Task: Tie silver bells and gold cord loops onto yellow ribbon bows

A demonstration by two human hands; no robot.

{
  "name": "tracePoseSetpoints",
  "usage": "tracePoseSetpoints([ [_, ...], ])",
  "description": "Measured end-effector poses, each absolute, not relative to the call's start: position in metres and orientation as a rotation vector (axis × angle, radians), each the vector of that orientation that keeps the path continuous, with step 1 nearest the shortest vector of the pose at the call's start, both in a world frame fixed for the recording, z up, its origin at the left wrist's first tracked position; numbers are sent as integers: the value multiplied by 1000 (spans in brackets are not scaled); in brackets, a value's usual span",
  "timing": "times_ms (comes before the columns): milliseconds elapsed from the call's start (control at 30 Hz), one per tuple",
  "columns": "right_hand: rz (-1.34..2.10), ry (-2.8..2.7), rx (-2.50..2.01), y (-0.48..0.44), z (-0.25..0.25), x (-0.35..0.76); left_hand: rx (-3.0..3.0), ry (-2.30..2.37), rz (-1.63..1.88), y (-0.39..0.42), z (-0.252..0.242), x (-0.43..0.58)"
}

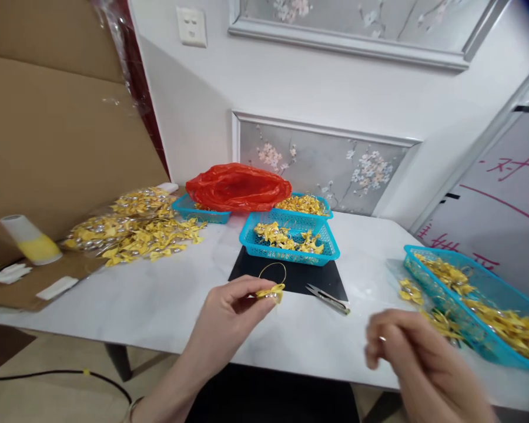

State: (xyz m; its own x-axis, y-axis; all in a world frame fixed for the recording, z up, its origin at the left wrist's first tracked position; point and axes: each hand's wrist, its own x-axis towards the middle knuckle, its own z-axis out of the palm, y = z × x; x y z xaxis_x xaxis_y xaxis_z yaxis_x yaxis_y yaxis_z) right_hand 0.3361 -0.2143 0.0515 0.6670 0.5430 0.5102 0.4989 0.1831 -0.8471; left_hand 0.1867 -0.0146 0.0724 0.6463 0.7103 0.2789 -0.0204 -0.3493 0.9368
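My left hand (231,311) is closed in a pinch on a small yellow ribbon bow (271,292) with a thin gold loop rising from it, held just above the table in front of a black mat (291,276). My right hand (405,346) hovers lower right, smeared by motion, its fingers curled; whether it holds anything is unclear. Small thread snips (328,298) lie on the mat's front edge between the hands. A blue basket (330,249) with yellow bows stands behind the mat.
A heap of yellow bows (132,229) lies at left beside a cardboard sheet (35,282) and a white-yellow cup (30,238). A red plastic bag (238,187) covers a back basket. Another blue basket (489,288) of bows sits at right.
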Motion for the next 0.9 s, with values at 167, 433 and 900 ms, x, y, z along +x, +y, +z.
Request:
tracePoseSetpoints([
  [167,447,-1011,-1259,-153,59,325,1332,350,637,-18,85,173],
  [433,1351,-969,-737,-113,53,301,891,300,508,-10,86,158],
  [900,1110,-1267,-1039,-148,75,309,625,343,536,-12,80,160],
])
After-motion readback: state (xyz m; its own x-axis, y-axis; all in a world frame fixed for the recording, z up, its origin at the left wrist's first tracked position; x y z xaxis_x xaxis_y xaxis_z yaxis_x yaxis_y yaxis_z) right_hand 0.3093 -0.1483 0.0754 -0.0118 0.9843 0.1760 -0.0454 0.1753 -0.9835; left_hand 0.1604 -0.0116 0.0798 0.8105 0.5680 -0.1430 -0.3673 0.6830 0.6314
